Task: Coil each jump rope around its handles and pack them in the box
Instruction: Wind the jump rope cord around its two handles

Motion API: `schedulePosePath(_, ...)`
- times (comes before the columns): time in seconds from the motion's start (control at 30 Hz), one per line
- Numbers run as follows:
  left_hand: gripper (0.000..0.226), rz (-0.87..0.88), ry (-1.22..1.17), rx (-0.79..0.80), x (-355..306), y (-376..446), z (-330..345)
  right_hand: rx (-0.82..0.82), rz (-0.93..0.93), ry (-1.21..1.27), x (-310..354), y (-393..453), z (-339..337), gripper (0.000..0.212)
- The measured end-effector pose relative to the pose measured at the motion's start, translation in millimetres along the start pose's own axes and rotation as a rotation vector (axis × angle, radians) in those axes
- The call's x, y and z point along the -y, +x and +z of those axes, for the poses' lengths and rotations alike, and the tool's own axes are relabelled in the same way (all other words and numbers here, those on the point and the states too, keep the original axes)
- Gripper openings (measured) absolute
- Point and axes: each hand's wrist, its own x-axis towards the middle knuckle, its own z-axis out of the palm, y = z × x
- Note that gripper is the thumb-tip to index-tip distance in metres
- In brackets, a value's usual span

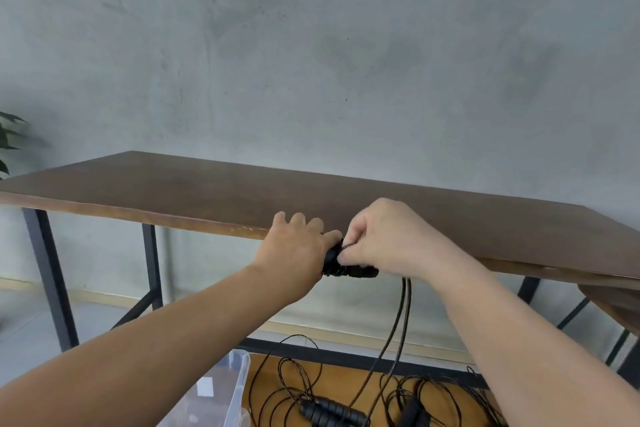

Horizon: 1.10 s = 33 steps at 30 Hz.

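My left hand (294,246) grips the black ribbed jump rope handles (341,265) tight so they stay together, up in front of the brown wooden surface (207,191), while my right hand (384,239) pinches the thin black rope (403,308) to wind it round.

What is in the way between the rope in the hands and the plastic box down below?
Nothing visible. The left hand and right hand hold the rope handles above the clear box; only the left forearm crosses between.
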Motion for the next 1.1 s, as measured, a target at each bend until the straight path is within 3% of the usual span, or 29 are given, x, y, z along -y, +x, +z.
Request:
schedulePosePath(0.17,0.030,0.103,-0.258,0.100,5,-7,-18,0.115,-0.032,0.181,-17,15,-17,0.024)
schedulePosePath(0.33,0.017,0.107,-0.614,0.220,15,-13,-49,0.279,-0.080,0.693,-35,27,-12,0.023)
schedulePosePath(0.47,0.021,0.045,-0.791,0.186,22,-19,-66,0.256,-0.015,1.051,-41,31,8,0.013)
schedulePosePath(0.53,0.027,-0.039,-0.883,0.124,26,-23,-68,0.245,0.019,1.186,-41,30,25,0.026)
schedulePosePath(0.63,0.024,-0.172,-0.969,0.043,33,-23,-67,0.217,0.056,1.286,-29,21,55,0.026)
schedulePosePath(0.73,0.015,-0.271,-0.885,0.037,38,-22,-62,0.183,0.124,1.307,-11,6,81,0.035)
schedulePosePath(0.87,0.004,-0.358,-0.640,0.097,40,-19,-44,0.161,0.186,1.134,8,-5,103,0.033)
schedulePosePath(0.93,0.011,-0.390,-0.483,0.065,41,-19,-31,0.188,0.212,1.073,14,-7,107,0.033)
schedulePosePath(1.1,0.021,-0.283,-0.101,0.011,50,-21,-5,0.273,0.158,0.791,24,-9,111,0.031)
